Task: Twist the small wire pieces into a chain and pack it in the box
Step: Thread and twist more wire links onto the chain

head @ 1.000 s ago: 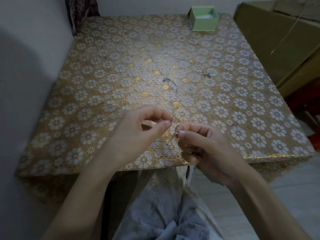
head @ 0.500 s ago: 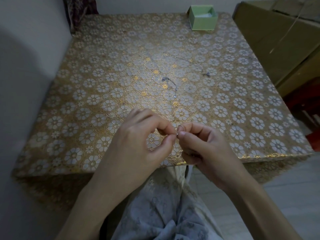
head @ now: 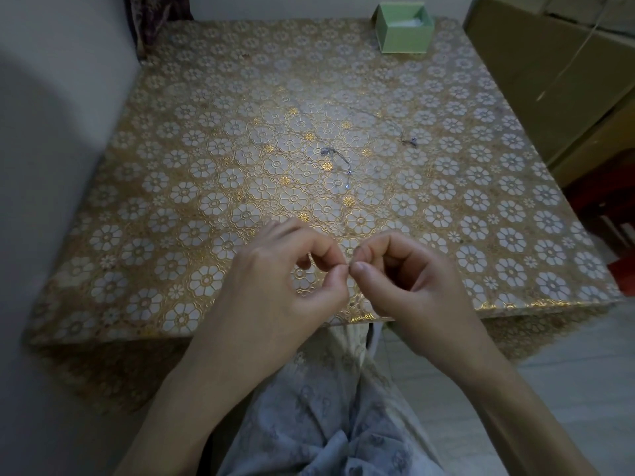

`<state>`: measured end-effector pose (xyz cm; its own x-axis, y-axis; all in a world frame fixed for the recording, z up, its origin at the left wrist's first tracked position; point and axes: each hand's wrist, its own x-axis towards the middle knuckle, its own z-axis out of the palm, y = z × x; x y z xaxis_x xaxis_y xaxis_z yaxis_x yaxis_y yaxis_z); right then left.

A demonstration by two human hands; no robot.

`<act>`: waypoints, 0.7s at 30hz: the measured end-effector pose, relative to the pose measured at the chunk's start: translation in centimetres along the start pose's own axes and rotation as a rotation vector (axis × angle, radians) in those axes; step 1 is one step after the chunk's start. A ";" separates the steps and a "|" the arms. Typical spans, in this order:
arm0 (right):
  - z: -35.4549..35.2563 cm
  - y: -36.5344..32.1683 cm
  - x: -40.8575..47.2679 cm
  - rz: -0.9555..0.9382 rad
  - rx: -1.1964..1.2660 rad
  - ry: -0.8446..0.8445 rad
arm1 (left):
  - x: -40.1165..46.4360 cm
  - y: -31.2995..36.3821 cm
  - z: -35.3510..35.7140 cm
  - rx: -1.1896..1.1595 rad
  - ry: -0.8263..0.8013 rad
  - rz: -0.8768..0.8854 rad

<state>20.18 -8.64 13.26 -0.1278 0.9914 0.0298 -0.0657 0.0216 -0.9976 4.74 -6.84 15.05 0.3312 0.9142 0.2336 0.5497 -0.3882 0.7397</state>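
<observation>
My left hand [head: 285, 280] and my right hand [head: 409, 280] meet fingertip to fingertip over the table's near edge. Both pinch a tiny wire piece [head: 349, 266] between thumb and forefinger; almost all of it is hidden by the fingers. A thin beaded wire chain [head: 338, 159] lies on the table in the middle. A second small wire bit [head: 409, 141] lies to its right. The open green box [head: 403, 27] stands at the far edge, right of centre.
The table [head: 171, 201] wears a gold cloth with white flowers. A grey wall runs along the left. A large cardboard box [head: 549, 80] stands close at the right. My lap in patterned grey fabric [head: 326, 424] is below the table's edge.
My left hand has come right and closed in until its fingertips meet those of my right hand on the wire piece. The wires on the table have not moved.
</observation>
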 end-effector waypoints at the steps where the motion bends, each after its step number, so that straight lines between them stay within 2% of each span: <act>1: 0.0 0.0 0.0 0.020 0.031 -0.002 | 0.0 0.0 0.0 -0.053 -0.007 -0.018; 11: 0.0 -0.2 0.0 0.142 0.248 -0.053 | 0.1 0.0 -0.7 -0.466 -0.155 -0.161; 21: -0.2 0.0 -0.1 0.106 0.275 -0.077 | 0.3 -0.2 -0.9 -0.510 -0.210 -0.184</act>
<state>20.43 -8.66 13.29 -0.2224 0.9732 -0.0581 -0.3124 -0.1276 -0.9413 4.04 -6.40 15.57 0.4387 0.8984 -0.0191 0.1912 -0.0725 0.9789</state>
